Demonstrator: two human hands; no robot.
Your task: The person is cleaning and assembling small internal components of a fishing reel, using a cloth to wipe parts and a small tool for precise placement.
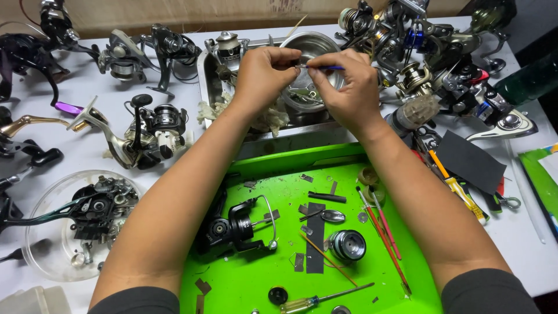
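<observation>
The fingers of the right hand (pixel 349 87) pinch a thin blue stick (pixel 325 68), like a small brush handle. Its tip points left, to the fingertips of the left hand (pixel 264 72). The left fingers are closed tight on something tiny, too small to tell what it is. Both hands meet near the top middle of the frame, right above a round metal bowl (pixel 317 43). The bowl sits in a shiny metal tray (pixel 279 139), and some small parts lie in the bowl.

Below the hands, in the lower middle of the frame, is a bright green tray (pixel 256 279). On it lie a black fishing reel (pixel 232 229), a round silver spool (pixel 347 244), some red brushes (pixel 383 232) and a screwdriver with a yellow handle (pixel 314 300). Little dark scraps are spread around them.

At the lower left of the frame is a clear round dish (pixel 43 250) with reel parts in it. More fishing reels (pixel 148 134) lie on the white table (pixel 81 81) at the left and upper left. A big pile of reels (pixel 430 52) fills the upper right. Just right of the right arm lies a dark flat sheet (pixel 471 160).
</observation>
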